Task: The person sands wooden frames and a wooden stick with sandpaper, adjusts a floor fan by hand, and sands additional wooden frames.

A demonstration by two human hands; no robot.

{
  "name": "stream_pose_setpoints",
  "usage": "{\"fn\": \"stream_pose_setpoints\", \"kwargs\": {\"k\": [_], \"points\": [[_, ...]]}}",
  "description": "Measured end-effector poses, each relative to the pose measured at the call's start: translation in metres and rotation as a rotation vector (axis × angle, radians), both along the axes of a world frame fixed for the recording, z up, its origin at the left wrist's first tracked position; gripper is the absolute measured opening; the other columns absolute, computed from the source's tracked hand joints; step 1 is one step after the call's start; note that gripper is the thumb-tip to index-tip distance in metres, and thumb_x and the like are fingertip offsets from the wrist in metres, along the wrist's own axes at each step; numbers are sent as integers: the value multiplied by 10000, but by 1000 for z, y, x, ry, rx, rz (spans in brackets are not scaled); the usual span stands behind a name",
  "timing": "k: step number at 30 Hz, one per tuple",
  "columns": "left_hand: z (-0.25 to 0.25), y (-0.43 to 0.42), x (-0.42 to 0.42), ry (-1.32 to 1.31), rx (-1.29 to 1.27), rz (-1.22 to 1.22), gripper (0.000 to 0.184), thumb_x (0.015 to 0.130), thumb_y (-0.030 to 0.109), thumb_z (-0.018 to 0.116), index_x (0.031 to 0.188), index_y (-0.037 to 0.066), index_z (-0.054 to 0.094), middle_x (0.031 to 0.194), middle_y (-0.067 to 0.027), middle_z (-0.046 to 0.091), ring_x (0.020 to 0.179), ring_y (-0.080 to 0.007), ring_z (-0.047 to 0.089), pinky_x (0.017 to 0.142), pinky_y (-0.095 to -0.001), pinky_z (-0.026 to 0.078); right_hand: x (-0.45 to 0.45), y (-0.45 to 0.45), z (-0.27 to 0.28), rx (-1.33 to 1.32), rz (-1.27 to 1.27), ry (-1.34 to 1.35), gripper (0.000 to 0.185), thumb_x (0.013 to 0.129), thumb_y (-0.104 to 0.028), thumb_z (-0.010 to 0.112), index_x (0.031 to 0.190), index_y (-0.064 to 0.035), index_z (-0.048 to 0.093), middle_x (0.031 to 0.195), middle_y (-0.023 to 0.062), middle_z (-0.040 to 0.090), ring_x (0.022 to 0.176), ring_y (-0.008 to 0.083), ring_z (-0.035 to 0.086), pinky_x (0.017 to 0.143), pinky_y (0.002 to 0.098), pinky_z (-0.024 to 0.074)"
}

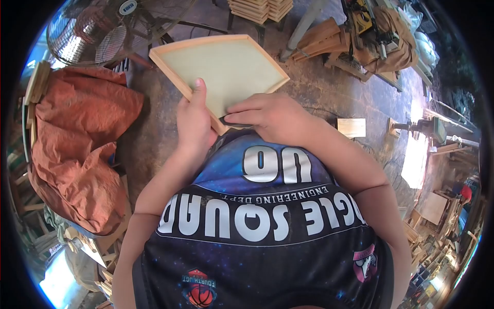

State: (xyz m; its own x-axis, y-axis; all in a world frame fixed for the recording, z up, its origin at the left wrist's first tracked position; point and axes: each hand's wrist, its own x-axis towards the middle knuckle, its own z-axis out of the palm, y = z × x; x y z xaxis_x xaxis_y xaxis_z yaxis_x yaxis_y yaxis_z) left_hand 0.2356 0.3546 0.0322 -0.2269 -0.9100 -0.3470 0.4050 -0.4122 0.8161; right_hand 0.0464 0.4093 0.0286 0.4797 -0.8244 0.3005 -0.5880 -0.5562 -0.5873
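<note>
A shallow wooden tray [232,69] with a pale flat base and a raised light-wood rim is held tilted in front of my body. My left hand [194,114] grips its left side, thumb over the rim and fingers underneath. Inside the near corner, my right hand [270,114] has its fingers pressed together over a thin dark piece [234,122], perhaps sandpaper. Most of that piece is hidden beneath the fingers.
A large fan [110,31] stands at the upper left, above a reddish-orange cloth [82,149] draped over something. Stacked wooden pieces [260,9] are at the top. A light wooden block [351,127] lies right of my arm; wood scraps [435,206] crowd the far right.
</note>
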Motion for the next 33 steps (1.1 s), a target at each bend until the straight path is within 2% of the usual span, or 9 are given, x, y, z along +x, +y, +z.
{"fn": "stream_pose_setpoints", "kwargs": {"k": [4,7,9,14,18,22,26,28,33], "points": [[-8,1,1,1,-68,18,535,1106,354,479,1433,-64,408,1357,-209,572,1229,-320,623,1011,-459,537,-27,-11,-27,116,-140,86,544,689,69,624,1160,-169,754,1106,24,759,1063,280,691,905,434,560],[-1,0,-3,25,-122,58,547,1109,368,465,1440,-63,402,1371,-201,566,1238,-324,618,1026,-452,528,-38,-29,-22,66,-71,70,433,754,-25,667,1150,-174,759,1199,17,734,1107,257,663,984,414,529],[4,-4,-1,69,-123,42,553,1111,376,453,1444,-62,398,1389,-197,555,1245,-326,614,1036,-450,523,-4,-9,-2,-79,92,-105,444,732,11,661,1127,-164,762,1167,28,742,1133,253,665,993,403,519],[13,-8,0,28,-247,64,576,1112,385,442,1470,-60,373,1416,-200,537,1260,-324,606,1045,-447,514,-63,-43,-46,-49,-247,33,496,660,48,631,1102,-133,767,1129,54,749,1098,264,697,969,418,560],[18,-11,6,83,-253,34,590,1111,392,440,1487,-56,361,1420,-193,541,1276,-319,597,1064,-444,501,3,-7,7,-275,15,-110,548,627,74,615,1117,-118,768,1164,63,746,1112,294,693,980,423,563],[28,-15,4,63,-298,68,579,1116,395,417,1481,-53,374,1414,-184,555,1281,-312,594,1077,-436,489,-80,-59,-40,-333,-277,84,520,671,26,664,1141,-168,774,1190,43,742,1142,253,689,1013,411,550],[43,-24,19,154,-305,3,580,1121,398,392,1483,-55,374,1434,-187,543,1296,-312,583,1088,-436,479,-4,-16,14,-511,20,-63,558,690,80,638,1156,-201,763,1190,41,732,1184,261,669,1057,429,528],[49,-20,20,77,-355,10,580,1126,391,372,1492,-59,360,1456,-192,526,1313,-313,569,1094,-437,474,-29,-34,8,-499,-58,-40,565,683,90,633,1157,-190,759,1187,45,734,1169,268,675,1043,417,540],[63,-22,47,234,-421,-84,577,1133,372,350,1512,-63,337,1469,-188,516,1321,-303,561,1104,-425,463,-127,-79,-30,-502,-367,76,563,673,147,597,1146,-121,744,1192,73,733,1115,278,698,994,370,571]]}}
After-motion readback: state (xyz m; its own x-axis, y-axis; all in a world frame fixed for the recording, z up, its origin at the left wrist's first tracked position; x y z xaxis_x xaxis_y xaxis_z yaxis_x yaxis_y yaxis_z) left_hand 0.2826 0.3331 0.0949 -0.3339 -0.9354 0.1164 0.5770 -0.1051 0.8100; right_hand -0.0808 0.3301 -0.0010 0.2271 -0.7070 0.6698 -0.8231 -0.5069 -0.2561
